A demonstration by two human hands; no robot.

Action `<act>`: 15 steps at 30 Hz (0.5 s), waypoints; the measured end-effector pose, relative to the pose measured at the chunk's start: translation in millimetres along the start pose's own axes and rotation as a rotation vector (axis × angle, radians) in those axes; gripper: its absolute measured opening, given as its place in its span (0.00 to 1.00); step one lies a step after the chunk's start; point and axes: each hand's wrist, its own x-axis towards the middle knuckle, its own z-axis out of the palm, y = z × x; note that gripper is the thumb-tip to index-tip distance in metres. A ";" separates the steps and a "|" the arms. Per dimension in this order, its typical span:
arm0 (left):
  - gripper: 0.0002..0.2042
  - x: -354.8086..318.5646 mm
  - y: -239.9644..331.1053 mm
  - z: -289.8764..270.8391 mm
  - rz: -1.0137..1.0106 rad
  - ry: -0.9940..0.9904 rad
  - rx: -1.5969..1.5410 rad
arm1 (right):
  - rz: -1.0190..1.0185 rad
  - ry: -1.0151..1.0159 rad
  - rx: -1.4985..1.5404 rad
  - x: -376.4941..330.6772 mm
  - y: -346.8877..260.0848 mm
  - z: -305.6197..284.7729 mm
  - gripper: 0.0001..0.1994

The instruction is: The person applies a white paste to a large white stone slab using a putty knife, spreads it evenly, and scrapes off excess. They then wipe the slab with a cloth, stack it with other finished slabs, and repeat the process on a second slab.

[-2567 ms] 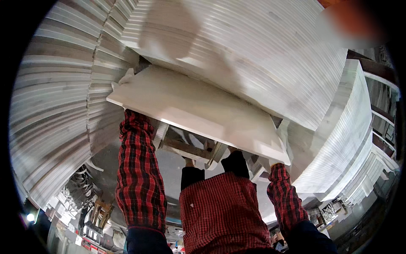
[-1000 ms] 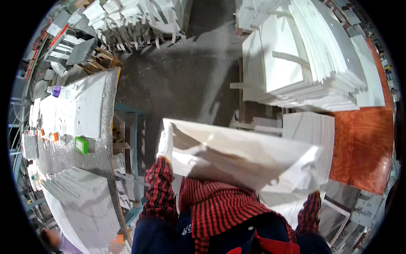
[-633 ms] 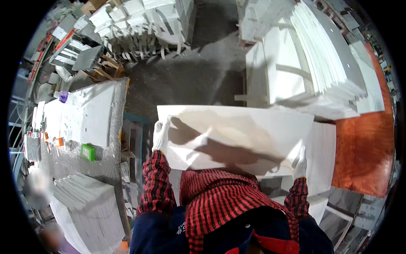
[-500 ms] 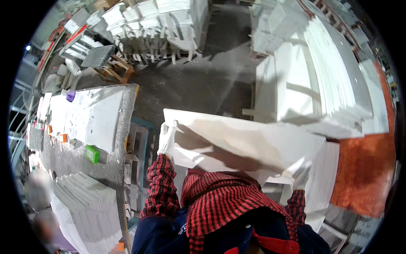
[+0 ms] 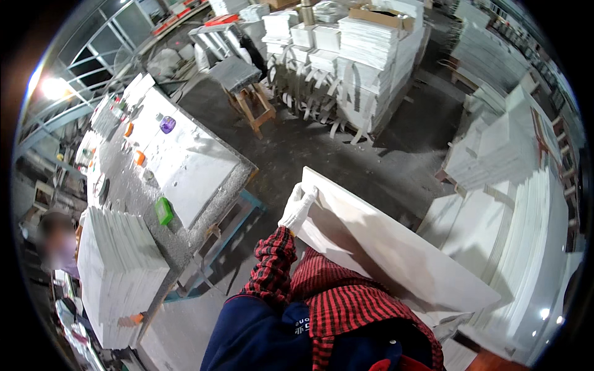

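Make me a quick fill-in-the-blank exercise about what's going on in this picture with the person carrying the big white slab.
1. The left hand, in a white ____, grips the slab at its corner.
2. The sleeve is red and black ____.
3. On the workbench to the person's left lies a small ____ block near the edge.
4. A wooden ____ stands on the floor beyond the workbench.

Missing words: glove; plaid; green; stool

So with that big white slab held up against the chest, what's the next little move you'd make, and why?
Probably turn left and carry the white slab toward the workbench. The gloved left hand grips the slab's upper left corner and it hangs in the air, resting on nothing. The right hand is hidden behind it. The bench already holds a similar white panel, and the floor between looks open.
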 end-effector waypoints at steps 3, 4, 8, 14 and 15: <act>0.18 21.7 1.5 6.7 -0.009 0.056 -0.024 | 0.046 0.011 -0.009 14.3 -42.1 58.9 0.38; 0.18 30.2 3.0 7.1 -0.018 0.076 -0.022 | 0.059 0.007 -0.006 18.2 -50.3 78.8 0.38; 0.19 80.5 4.9 16.5 -0.043 0.095 -0.009 | 0.076 -0.020 0.011 39.4 -75.9 147.4 0.37; 0.18 193.8 5.7 15.1 -0.038 0.041 0.004 | 0.080 -0.078 0.049 57.7 -124.1 284.0 0.37; 0.18 212.1 11.6 11.3 -0.012 0.041 -0.001 | 0.083 -0.098 0.057 58.4 -131.5 309.3 0.37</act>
